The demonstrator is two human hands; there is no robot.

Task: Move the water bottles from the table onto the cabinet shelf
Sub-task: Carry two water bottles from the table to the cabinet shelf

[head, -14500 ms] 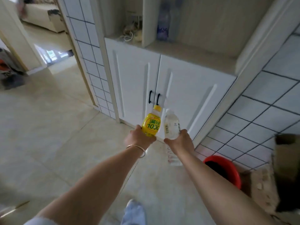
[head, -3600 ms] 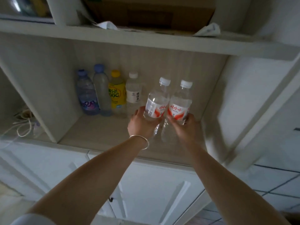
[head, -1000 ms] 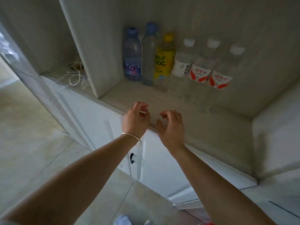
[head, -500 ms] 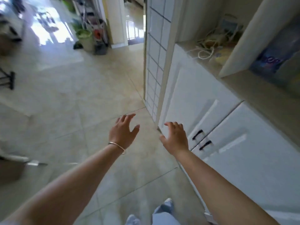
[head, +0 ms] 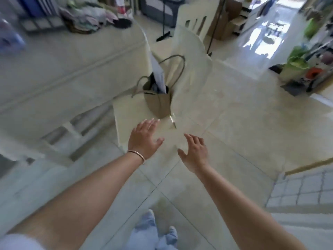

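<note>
My left hand (head: 143,137), a thin bangle at its wrist, and my right hand (head: 194,152) both reach out in front of me over the tiled floor, fingers spread and holding nothing. A pale table (head: 68,69) stretches across the left of the head view, and its surface is blurred. No water bottle and no cabinet shelf shows in this view.
A cream chair (head: 191,56) stands ahead with a tan handbag (head: 158,100) on its seat. Folded clothes (head: 86,17) lie at the table's far end. Green and orange items (head: 299,69) crowd the right by a bright doorway. A tiled wall (head: 302,188) is at the lower right.
The view has swung left, away from the white cabinet, toward the table and chair. Both hands stay empty and have opened wider, still held out in front.
</note>
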